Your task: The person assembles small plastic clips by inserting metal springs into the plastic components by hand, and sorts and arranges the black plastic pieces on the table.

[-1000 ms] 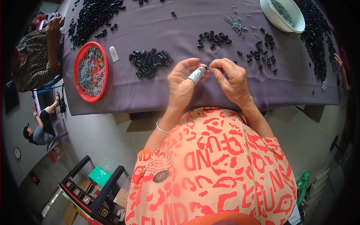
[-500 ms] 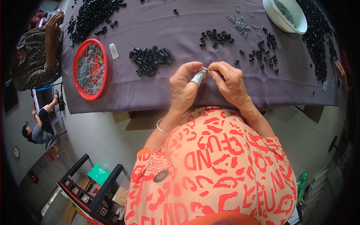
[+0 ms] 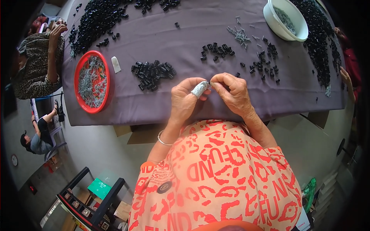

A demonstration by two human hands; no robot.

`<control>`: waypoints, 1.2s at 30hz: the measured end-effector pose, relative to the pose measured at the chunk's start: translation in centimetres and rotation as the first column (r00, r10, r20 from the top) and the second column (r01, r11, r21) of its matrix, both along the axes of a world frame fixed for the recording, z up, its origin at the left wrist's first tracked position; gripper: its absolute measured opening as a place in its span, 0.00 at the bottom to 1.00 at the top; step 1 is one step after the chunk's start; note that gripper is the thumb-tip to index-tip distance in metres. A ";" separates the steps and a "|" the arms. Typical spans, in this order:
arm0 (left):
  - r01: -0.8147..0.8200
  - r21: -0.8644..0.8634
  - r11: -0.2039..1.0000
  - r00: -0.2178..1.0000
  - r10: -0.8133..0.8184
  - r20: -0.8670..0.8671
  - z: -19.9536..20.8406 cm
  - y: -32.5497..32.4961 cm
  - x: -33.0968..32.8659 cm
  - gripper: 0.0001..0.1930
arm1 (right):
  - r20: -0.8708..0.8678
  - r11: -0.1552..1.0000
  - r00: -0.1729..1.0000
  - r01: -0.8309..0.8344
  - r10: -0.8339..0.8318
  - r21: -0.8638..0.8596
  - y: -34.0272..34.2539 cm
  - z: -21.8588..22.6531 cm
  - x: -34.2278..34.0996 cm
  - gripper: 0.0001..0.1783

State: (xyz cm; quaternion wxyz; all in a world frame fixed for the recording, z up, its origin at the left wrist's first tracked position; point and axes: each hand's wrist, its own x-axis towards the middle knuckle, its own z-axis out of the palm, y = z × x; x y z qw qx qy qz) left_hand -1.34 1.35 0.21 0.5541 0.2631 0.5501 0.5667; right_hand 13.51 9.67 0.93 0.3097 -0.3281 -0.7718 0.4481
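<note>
Two hands meet: left hand [image 3: 185, 102] and right hand [image 3: 231, 92] pinch something tiny between closed fingertips. Best held steady, just short of the black pieces [image 3: 153, 73].

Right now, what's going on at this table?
A person at a table covered in purple cloth has both hands together just above its near edge. The left hand, with a grey wrap on one finger, meets the right hand, pinching something too small to identify. A pile of small black parts lies just ahead. A red tray of grey metal pieces sits to the left, a white bowl far right. Another person's arm leans on the far left corner.
</note>
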 end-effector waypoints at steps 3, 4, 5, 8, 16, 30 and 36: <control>-0.017 0.034 0.999 0.998 0.015 0.062 -0.1 0.3 0.5 0.08 | 0.013 1.000 1.000 0.002 -0.002 -0.017 0.0 -0.1 0.0 0.04; -0.017 0.036 0.999 0.998 0.014 0.064 -0.1 0.4 0.5 0.08 | 0.014 0.999 1.000 0.016 -0.016 -0.030 0.0 -0.3 0.0 0.04; -0.013 0.028 1.000 0.995 0.011 0.099 -0.1 0.6 0.6 0.07 | 0.017 1.000 1.000 0.017 -0.017 -0.026 0.0 -0.4 0.0 0.04; -0.027 -0.003 1.000 0.978 0.027 0.206 0.0 0.7 0.6 0.06 | -0.013 0.996 0.999 0.038 -0.040 -0.080 0.1 -0.5 -0.1 0.03; 0.047 -0.044 0.998 0.926 -0.027 0.376 0.0 0.9 -0.9 0.05 | -0.031 1.000 1.000 0.003 -0.004 -0.020 0.3 0.4 -0.2 0.04; 0.013 0.000 1.000 0.845 -0.011 0.534 -0.5 0.9 -1.2 0.05 | 0.479 0.816 0.812 -0.006 -0.333 0.577 8.0 -0.4 -1.5 0.07; -0.010 0.043 0.999 0.847 -0.015 0.532 -0.9 0.8 -1.1 0.05 | 0.277 0.798 0.922 0.053 -0.269 0.600 6.7 -0.5 -0.5 0.08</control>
